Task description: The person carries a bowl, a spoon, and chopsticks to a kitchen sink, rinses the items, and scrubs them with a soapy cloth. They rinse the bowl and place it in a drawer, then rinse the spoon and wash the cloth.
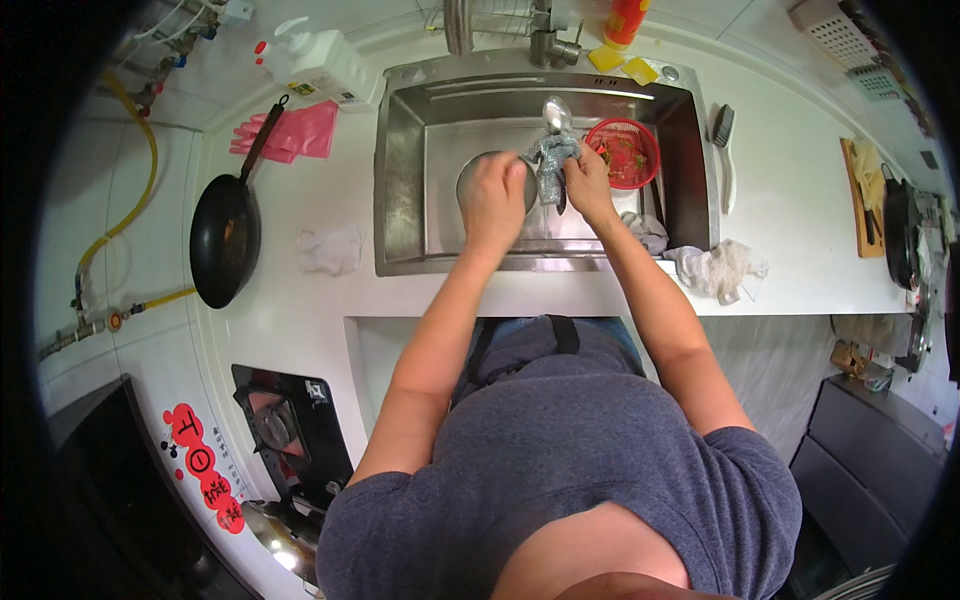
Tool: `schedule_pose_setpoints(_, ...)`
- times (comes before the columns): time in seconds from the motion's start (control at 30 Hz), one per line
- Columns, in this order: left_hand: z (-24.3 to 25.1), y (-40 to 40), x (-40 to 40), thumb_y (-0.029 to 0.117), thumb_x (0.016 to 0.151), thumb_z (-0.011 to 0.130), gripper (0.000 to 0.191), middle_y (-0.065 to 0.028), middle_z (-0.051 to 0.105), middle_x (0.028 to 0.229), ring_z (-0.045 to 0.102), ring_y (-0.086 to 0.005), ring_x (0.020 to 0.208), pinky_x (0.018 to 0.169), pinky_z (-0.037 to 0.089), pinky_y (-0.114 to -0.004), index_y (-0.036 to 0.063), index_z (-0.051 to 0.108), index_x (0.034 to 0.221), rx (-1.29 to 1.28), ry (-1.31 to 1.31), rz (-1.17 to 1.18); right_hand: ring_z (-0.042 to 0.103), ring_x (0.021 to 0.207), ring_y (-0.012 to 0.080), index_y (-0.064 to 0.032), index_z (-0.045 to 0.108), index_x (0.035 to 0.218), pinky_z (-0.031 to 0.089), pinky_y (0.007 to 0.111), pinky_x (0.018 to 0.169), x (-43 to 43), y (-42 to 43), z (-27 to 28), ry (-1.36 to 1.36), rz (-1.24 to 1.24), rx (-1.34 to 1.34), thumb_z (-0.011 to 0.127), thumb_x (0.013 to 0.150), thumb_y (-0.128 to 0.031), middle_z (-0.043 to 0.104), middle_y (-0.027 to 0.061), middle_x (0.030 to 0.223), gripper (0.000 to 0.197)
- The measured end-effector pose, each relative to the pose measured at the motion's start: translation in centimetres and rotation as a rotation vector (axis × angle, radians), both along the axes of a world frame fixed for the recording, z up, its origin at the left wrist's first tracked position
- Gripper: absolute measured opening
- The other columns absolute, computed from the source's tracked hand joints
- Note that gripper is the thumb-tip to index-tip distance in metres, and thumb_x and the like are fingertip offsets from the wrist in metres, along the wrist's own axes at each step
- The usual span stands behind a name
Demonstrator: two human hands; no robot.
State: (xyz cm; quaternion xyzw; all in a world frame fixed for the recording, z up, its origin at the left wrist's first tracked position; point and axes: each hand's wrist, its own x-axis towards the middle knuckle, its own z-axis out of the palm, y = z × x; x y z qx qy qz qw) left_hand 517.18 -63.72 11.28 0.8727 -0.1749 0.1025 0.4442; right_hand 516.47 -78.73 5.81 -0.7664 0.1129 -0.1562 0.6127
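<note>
Over the stainless steel sink (439,259), my right hand (589,180) grips a silvery grey mesh cloth (553,169) wrapped around a metal spoon (556,115). The spoon's rounded end sticks out beyond the cloth, towards the faucet. My left hand (495,199) is blurred, its fingers curled close to the cloth's left edge. Whether it touches the cloth or holds anything is hidden. Below that hand, a round metal bowl (471,180) stands in the sink, partly covered from view. To the right sits a red plastic strainer (651,176) with green and reddish scraps inside.
A faucet (551,49) and yellow sponges (640,71) line the sink's back edge. Rags (720,268) lie at its right front corner, beside a white-handled brush (727,161). Leftward are a black frying pan (225,240), pink rubber gloves (311,129) and a gas stove (292,427).
</note>
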Motion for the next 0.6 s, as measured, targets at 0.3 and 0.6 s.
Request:
schedule_pose_setpoints(0.3,0.1,-2.1,5.6,0.01,0.075,0.065,0.011,0.0002,0.055,0.06,0.047,-0.0052,0.054,0.048,0.038,-0.022,0.0006,0.06,0.071,-0.554,0.608,-0.165,0.058,0.059,0.028,-0.0032,0.057,0.089,0.044,0.034,0.057,-1.1,0.7,2.7,-0.026,0.189,-0.205,0.046,0.078,-0.009,0.057,0.0174,0.065,0.017)
schedule_pose_setpoints(0.6,2.2,-1.6,6.4,0.01,0.076,0.064,0.012,-0.0023,0.057,0.063,0.049,-0.0073,0.052,0.048,0.039,-0.022,0.0021,0.06,0.068,-0.533,0.725,-0.117,0.052,0.062,0.0408,-0.0005,0.05,0.082,0.041,0.044,0.057,-1.4,-1.1,4.2,-0.025,0.45,-0.418,0.048,0.078,-0.01,0.053,0.0232,0.064,0.01)
